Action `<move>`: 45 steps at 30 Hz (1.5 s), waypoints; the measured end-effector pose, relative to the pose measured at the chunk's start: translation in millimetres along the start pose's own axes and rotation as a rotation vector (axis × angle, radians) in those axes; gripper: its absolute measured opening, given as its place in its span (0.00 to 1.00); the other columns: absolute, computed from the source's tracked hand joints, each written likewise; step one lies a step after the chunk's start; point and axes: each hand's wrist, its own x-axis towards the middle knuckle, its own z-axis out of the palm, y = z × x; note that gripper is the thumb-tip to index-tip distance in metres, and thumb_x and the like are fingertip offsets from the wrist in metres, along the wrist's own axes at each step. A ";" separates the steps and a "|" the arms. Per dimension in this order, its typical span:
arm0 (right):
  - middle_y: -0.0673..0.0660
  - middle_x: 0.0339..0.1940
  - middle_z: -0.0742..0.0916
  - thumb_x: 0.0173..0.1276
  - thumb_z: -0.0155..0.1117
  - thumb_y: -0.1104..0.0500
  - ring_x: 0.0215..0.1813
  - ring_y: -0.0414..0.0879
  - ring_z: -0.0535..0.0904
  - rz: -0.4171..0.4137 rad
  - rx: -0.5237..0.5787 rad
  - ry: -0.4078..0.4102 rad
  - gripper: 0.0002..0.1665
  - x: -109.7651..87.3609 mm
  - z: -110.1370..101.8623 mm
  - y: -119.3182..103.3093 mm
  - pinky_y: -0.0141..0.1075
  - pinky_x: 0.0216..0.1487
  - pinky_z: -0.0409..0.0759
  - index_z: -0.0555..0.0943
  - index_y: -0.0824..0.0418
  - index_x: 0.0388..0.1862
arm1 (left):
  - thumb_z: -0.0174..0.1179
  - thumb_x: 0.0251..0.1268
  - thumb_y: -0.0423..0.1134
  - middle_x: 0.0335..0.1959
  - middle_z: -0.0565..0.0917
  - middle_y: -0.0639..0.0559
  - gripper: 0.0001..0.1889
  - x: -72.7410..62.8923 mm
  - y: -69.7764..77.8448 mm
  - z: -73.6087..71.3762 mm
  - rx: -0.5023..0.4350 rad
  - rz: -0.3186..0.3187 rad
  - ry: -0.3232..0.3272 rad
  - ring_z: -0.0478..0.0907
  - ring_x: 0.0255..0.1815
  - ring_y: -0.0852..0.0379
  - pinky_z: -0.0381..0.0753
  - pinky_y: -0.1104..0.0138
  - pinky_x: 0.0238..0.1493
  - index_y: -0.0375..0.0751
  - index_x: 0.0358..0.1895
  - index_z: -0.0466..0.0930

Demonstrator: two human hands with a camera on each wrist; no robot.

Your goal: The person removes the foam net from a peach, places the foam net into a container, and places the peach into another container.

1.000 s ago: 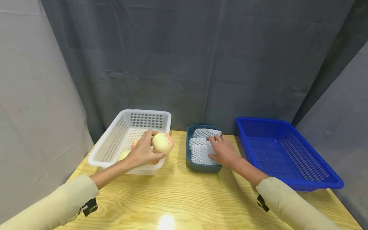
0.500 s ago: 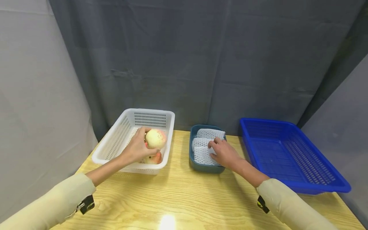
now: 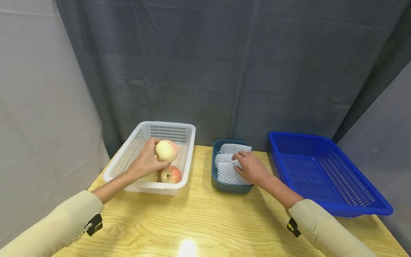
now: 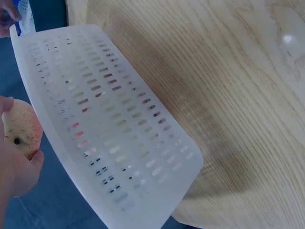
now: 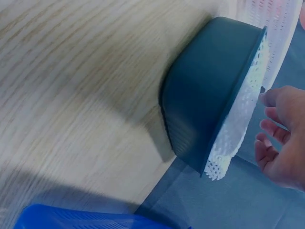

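My left hand (image 3: 143,161) grips a pale yellow peach (image 3: 166,151) with a pink blush, thumb below and fingers above. It is over the white slotted basket (image 3: 167,124); in the left wrist view the same peach (image 4: 25,125) shows beyond the basket's rim. Inside lie a redder peach (image 3: 171,175) and a pale one (image 3: 149,177), partly behind the hand. My right hand (image 3: 252,169) hovers with loosely bent fingers over white foam fruit nets (image 3: 228,172) piled in a dark teal bin (image 3: 232,188). In the right wrist view, that hand (image 5: 288,143) holds nothing and stands apart from the nets.
A large blue slotted basket (image 3: 308,180) stands on the right of the wooden table (image 3: 205,221). A dark grey curtain (image 3: 199,71) hangs close behind the containers, with pale panels at both sides.
My left hand has carried the peach leftward and back, further over the white basket, uncovering the redder peach. The right hand has stayed over the nets. The view has shifted slightly.
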 end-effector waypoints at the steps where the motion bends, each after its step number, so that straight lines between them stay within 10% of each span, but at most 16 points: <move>1: 0.61 0.40 0.83 0.60 0.73 0.66 0.41 0.57 0.78 -0.001 0.001 0.001 0.14 1.3 -1.3 -0.5 0.51 0.46 0.75 0.81 0.67 0.44 | 0.77 0.44 0.36 0.50 0.73 0.38 0.38 0.5 -0.8 -0.9 -0.005 -0.004 -0.001 0.73 0.46 0.45 0.80 0.56 0.41 0.32 0.59 0.66; 19: 0.59 0.60 0.83 0.73 0.64 0.56 0.67 0.58 0.74 -0.020 0.174 -0.118 0.21 27.2 -34.6 -41.5 0.51 0.68 0.68 0.81 0.62 0.61 | 0.73 0.49 0.39 0.53 0.76 0.36 0.39 -0.8 -23.2 -19.7 0.074 -0.018 0.000 0.72 0.51 0.42 0.75 0.50 0.47 0.35 0.67 0.69; 37: 0.56 0.66 0.80 0.75 0.62 0.49 0.73 0.57 0.66 -0.053 0.304 -0.174 0.26 40.3 -27.9 -77.1 0.53 0.70 0.64 0.77 0.57 0.68 | 0.71 0.55 0.42 0.67 0.67 0.27 0.46 -2.1 -39.8 -31.8 0.155 -0.086 -0.037 0.66 0.65 0.33 0.71 0.40 0.58 0.29 0.75 0.59; 45: 0.55 0.68 0.79 0.76 0.58 0.46 0.74 0.58 0.64 -0.109 0.323 -0.173 0.27 45.7 -17.2 -90.5 0.54 0.72 0.62 0.76 0.54 0.70 | 0.70 0.54 0.41 0.61 0.72 0.29 0.42 -1.3 -47.9 -35.1 0.162 -0.084 -0.022 0.71 0.58 0.35 0.77 0.44 0.46 0.33 0.72 0.62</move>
